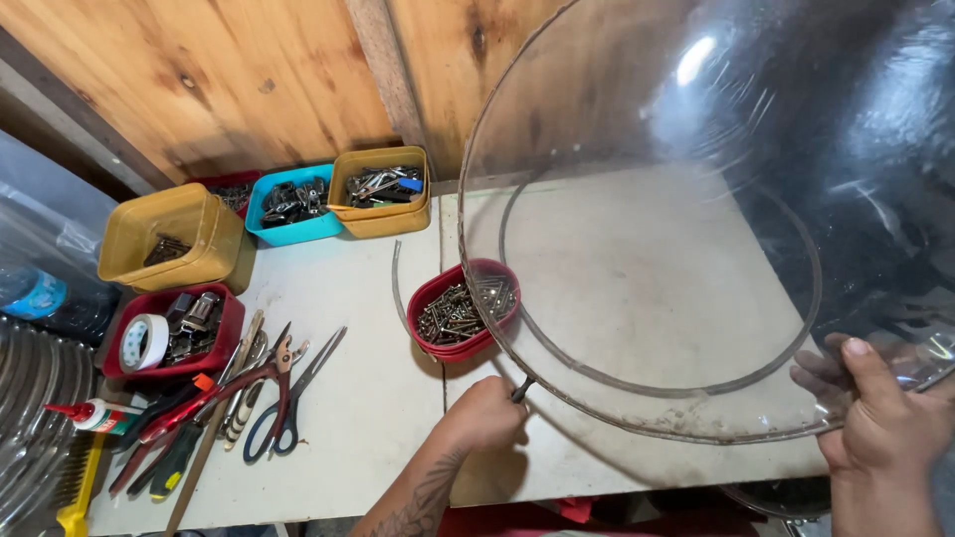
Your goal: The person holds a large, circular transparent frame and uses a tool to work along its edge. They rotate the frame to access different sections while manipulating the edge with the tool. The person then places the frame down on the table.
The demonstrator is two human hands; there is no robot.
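Transparent plastic dome [716, 199] is held tilted above the right part of the counter [358, 398], its rim lowered toward the front edge, so that the rim is presented to the tool. The right hand [880, 418] is clamped on the rim at the right, thumb on top and fingers seen through the plastic, which steadies the dome. The left hand [487, 413] is closed around a dark-handled tool [521, 390], probably a screwdriver, whose tip meets the rim. A red bowl of screws [463, 313] is kept just beside the left hand, within reach. Further left, scissors [288, 398], pliers [214, 393] and tubs of hardware [383, 189] are laid out.
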